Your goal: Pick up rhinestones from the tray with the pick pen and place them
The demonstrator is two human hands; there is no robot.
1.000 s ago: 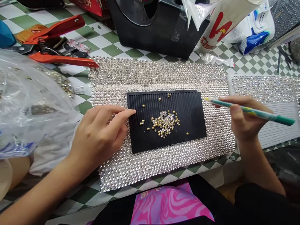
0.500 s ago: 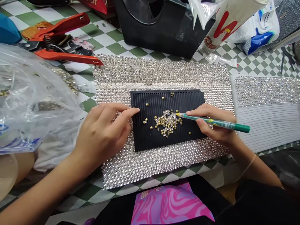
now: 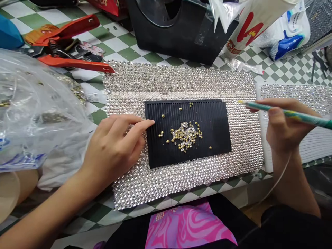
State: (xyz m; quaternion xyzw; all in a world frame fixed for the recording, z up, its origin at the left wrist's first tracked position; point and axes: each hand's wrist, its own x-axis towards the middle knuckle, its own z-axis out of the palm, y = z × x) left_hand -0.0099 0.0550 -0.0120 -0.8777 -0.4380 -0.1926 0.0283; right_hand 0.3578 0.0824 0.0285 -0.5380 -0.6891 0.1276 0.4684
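My left hand (image 3: 116, 141) rests at the left edge of a black ridged tray (image 3: 215, 126), its index fingertip on the edge and the other fingers curled in. On the tray lies a heap of small rhinestones (image 3: 185, 136), clear on one side and gold on the other, with several strays around it. To the right, my right hand (image 3: 285, 121) grips a green pen-shaped picking tool (image 3: 269, 106) with a yellow tip. The tip hovers over a sheet of silvery rhinestones (image 3: 243, 131) beneath the tray. I cannot tell whether a stone sits on the tip.
A second sheet (image 3: 285, 91), partly covered in stones, lies at right. Orange-handled pliers (image 3: 75, 62) and a clear plastic bag (image 3: 44, 103) are at left. Behind stand a black tape dispenser (image 3: 176, 41) and a white cup (image 3: 254, 27). A pink-purple packet (image 3: 189, 224) lies at the front.
My right hand has lifted the picking tool from the rhinestone heap and moved right, past the tray's right edge. My left hand and the tray have stayed put.
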